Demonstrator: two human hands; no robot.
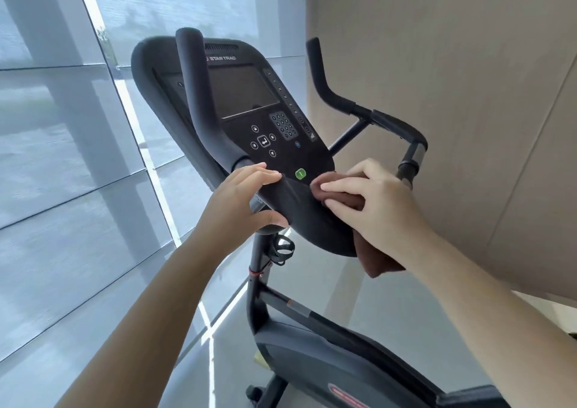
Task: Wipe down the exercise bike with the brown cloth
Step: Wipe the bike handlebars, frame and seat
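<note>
Wiping the lower edge of an exercise bike's [327, 354] console [237, 101], a person presses a brown cloth [343, 200] against the black panel with the right hand [371, 201]. That hand lies flat over the bunched cloth, its fingers [335, 187] close together and curled down onto the fabric, clamping it to the console just right of a green button [300, 174]. A loose corner of the cloth hangs below the wrist, past the console's bottom rim.

The left hand [240, 201] steadies the console from the other side. Its fingers [262, 178] rest together across the top face near the left lower corner, while the thumb hooks under the rim, so the hand is gripping the panel's edge.

The console tilts away from the camera, showing a dark screen [240, 90], a number keypad [284, 125] and a ring of round buttons around an enter key. A brand name is printed above the screen. One black handlebar [193, 101] rises in front of the console's left side; a second [368, 111] curves off to the right, ending in a grey grip just behind the right hand.

Below the console, the bike's post drops to its body, with a bottle holder [282, 250] fixed to the post. A wall of frosted window panels [62, 158] stands to the left and a beige wall [452, 95] to the right.
</note>
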